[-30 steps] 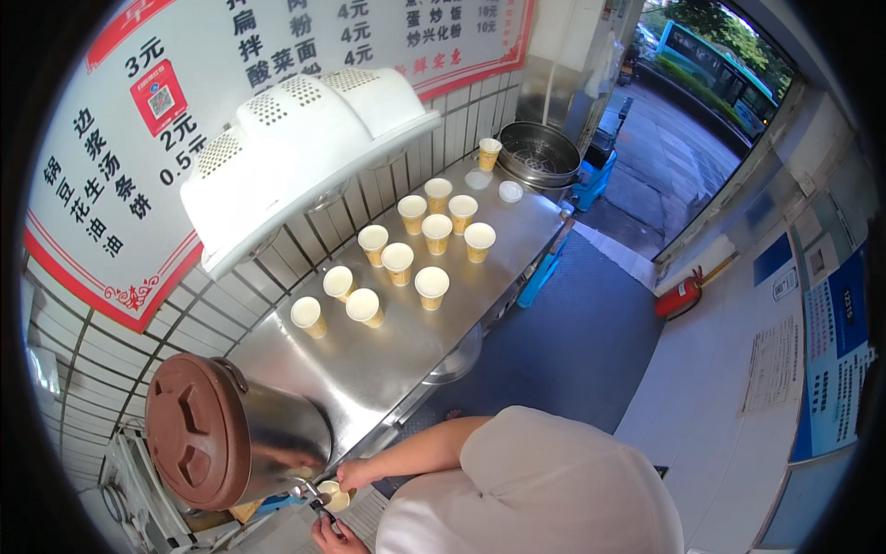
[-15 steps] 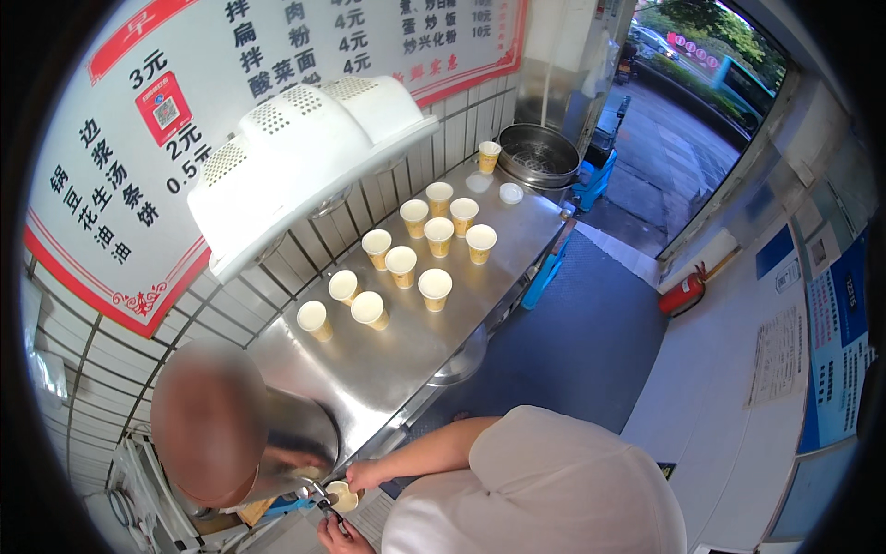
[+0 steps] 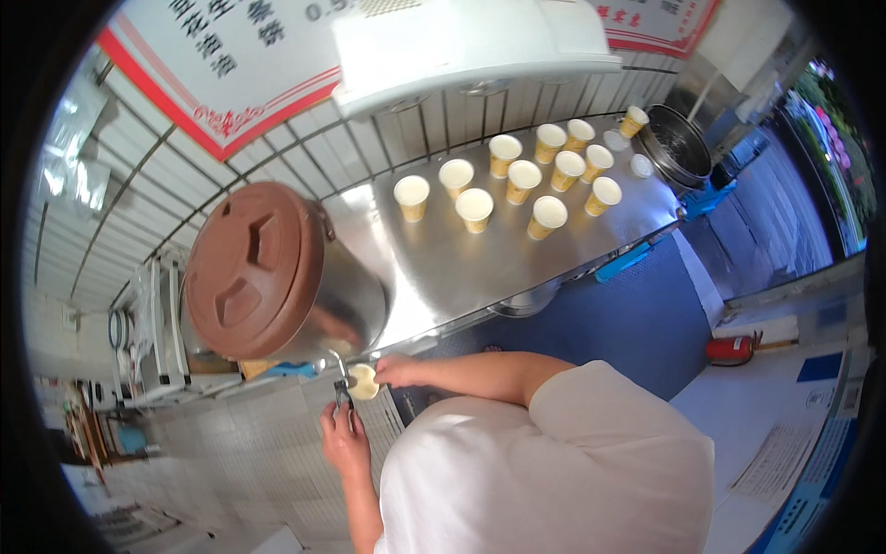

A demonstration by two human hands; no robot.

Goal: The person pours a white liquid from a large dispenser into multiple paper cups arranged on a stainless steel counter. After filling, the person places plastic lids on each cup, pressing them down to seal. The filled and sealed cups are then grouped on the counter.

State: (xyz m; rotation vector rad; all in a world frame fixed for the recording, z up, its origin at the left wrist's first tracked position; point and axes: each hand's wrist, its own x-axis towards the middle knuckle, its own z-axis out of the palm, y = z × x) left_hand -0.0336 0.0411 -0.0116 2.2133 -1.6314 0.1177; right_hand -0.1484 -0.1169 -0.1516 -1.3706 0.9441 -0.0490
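Observation:
My right hand (image 3: pixel 397 369) is closed around the side of a paper cup (image 3: pixel 367 389), which stands under the spout of a metal tap (image 3: pixel 338 358). Pale liquid shows inside the cup. Below the tap, my left hand (image 3: pixel 345 441) has its fingers on the tap's black handle (image 3: pixel 343 395). The tap comes out of a large steel drum (image 3: pixel 355 300) with a brown lid (image 3: pixel 247 272), standing at the left end of the steel counter (image 3: pixel 434 277). Where the liquid leaves the spout is too small to make out.
Several filled paper cups (image 3: pixel 474 210) stand along the counter. At its far right are a round steel pot (image 3: pixel 676 148) and small white lids (image 3: pixel 641 166). A white hooded unit (image 3: pixel 461 55) juts from the wall above. A red fire extinguisher (image 3: pixel 731 350) stands by the doorway.
The view has swung left and down, bringing the drum, tap and my hands further into the picture. My right hand still holds the cup under the tap, with my left hand at the handle.

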